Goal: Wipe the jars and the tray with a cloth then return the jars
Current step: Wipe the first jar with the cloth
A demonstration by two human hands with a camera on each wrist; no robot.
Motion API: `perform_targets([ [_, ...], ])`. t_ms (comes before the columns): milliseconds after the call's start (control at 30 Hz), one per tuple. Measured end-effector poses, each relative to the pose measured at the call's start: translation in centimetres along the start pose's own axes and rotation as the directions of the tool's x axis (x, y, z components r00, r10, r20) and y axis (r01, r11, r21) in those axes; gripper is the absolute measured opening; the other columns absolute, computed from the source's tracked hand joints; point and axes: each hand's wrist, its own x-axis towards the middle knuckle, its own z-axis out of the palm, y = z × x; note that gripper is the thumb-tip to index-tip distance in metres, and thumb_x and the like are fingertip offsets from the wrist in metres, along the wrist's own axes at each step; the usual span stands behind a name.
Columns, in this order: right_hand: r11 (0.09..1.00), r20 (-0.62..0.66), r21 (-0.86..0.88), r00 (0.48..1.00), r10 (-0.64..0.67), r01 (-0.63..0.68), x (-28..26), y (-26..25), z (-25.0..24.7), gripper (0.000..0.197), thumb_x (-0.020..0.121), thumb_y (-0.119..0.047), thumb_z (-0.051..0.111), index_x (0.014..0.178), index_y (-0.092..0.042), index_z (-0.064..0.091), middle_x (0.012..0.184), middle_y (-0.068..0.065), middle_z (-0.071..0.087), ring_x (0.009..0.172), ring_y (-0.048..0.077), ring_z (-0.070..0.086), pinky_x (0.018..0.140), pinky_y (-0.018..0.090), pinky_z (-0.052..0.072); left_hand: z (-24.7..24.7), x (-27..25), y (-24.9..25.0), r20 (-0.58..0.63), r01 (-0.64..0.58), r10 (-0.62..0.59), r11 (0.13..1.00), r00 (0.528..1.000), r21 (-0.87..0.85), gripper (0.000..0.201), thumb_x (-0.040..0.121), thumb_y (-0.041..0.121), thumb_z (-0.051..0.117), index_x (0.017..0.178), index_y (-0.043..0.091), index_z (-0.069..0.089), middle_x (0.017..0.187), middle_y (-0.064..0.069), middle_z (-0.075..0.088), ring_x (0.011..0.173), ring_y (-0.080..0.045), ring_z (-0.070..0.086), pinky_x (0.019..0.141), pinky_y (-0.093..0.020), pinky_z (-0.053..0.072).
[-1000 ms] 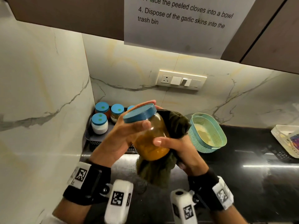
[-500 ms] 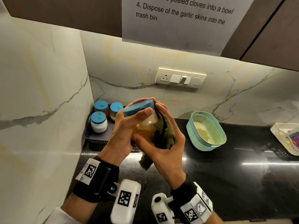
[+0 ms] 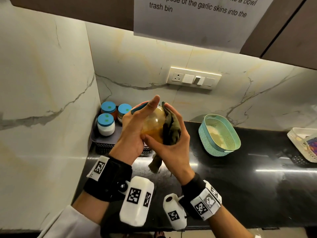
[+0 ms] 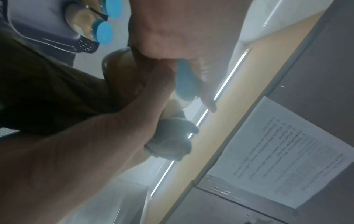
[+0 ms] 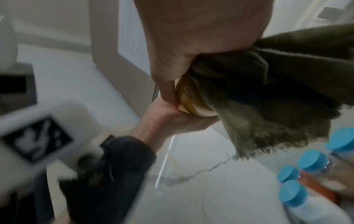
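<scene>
The left hand [image 3: 132, 133] gripped a jar [image 3: 153, 124] of amber stuff, tilted and raised off the counter [image 3: 240, 177], with the thumb laid up along the glass and the fingers curled behind, near the blue lid [image 3: 139, 108]. The right hand [image 3: 171, 143] curled round the jar's other side, pressing a dark green cloth [image 3: 171, 130] against the glass; a loose tail of cloth hung below the palm. The right wrist view showed the cloth bunched over the jar's base, thumb on the glass.

By my reading the task was early. This one jar was mid-wipe. Beyond the left hand, three other jars [image 3: 106, 124] stood in the grey tray [image 3: 101, 140], and part of a fourth lid may have been hidden behind the knuckles. Whether any of them had been wiped could not be told. The tray itself had jars on it, so it likely had not been wiped, and the held jar was yet to go back.

Room was tight on the left hand's outer side: the wall [image 3: 51, 100] met the tray's edge, and the tray sat in the corner under the cabinets. To the right hand's outer side the counter ran open as far as a teal basket [image 3: 219, 134], with a white basket [image 3: 301, 143] well beyond. Below both wrists, the near counter lay bare, a fair spot for parking jars.
</scene>
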Motion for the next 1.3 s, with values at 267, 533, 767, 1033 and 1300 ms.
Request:
perform_targets([
  [267, 0.668, 0.371, 0.406, 0.781, 0.503, -0.623, 2.5, -2.2, -2.6, 0.095, 0.05, -0.019, 0.1, 0.135, -0.002, 0.061, 0.114, 0.016, 0.077, 0.099, 0.029, 0.078, 0.077, 0.039, 0.065, -2.2, 1.1, 2.5, 0.308, 0.057, -0.083, 0.994, 0.948, 0.092, 0.105, 0.048, 0.053, 0.099, 0.136, 0.006, 0.065, 0.138, -0.017, 0.066, 0.12, -0.028, 0.066, 0.098, -0.044, 0.056],
  [533, 0.946, 0.075, 0.229, 0.973, 0.22, -0.232, 0.9, -1.7, -0.2, 0.053, 0.079, 0.0, 0.086, 0.121, -0.031, 0.073, 0.118, 0.008, 0.077, 0.11, 0.024, 0.074, 0.094, 0.046, 0.062, -1.4, 0.9, 0.9, 0.23, 0.019, -0.021, 1.0, 0.973, 0.01, 0.075, 0.044, 0.041, 0.1, 0.106, 0.006, 0.076, 0.099, -0.015, 0.072, 0.093, -0.027, 0.071, 0.08, -0.038, 0.062],
  [767, 0.914, 0.093, -0.203, 0.936, -0.34, 0.352, 0.6, -0.2, 0.8, 0.057, 0.074, 0.001, 0.093, 0.126, 0.003, 0.069, 0.141, 0.017, 0.065, 0.139, 0.035, 0.055, 0.113, 0.054, 0.048, -1.8, 1.5, 0.3, 0.219, 0.062, -0.039, 0.993, 0.975, -0.101, 0.036, 0.069, 0.034, 0.092, 0.093, 0.013, 0.075, 0.092, -0.007, 0.071, 0.089, -0.021, 0.071, 0.078, -0.037, 0.061],
  [1033, 0.581, 0.402, -0.465, 0.744, -0.534, 0.668, 0.1, 1.6, -0.5, 0.031, 0.103, -0.041, 0.064, 0.114, -0.018, 0.081, 0.137, 0.004, 0.07, 0.143, 0.034, 0.053, 0.121, 0.064, 0.03, -2.3, 0.9, 0.4, 0.207, 0.182, -0.176, 0.983, 0.962, -0.01, 0.092, 0.057, 0.064, 0.092, 0.12, 0.002, 0.066, 0.095, -0.01, 0.069, 0.078, -0.023, 0.068, 0.073, -0.033, 0.061],
  [1300, 0.786, 0.276, -0.35, 0.858, -0.433, 0.51, -1.7, 3.4, -3.3, 0.027, 0.092, -0.015, 0.074, 0.118, -0.009, 0.076, 0.135, 0.007, 0.072, 0.143, 0.032, 0.054, 0.118, 0.059, 0.04, -1.5, 2.5, 1.9, -0.112, -0.247, 0.261, 0.96, 0.959, 0.13, 0.076, 0.056, 0.046, 0.092, 0.117, 0.006, 0.073, 0.09, 0.002, 0.074, 0.098, -0.022, 0.068, 0.102, -0.063, 0.053],
])
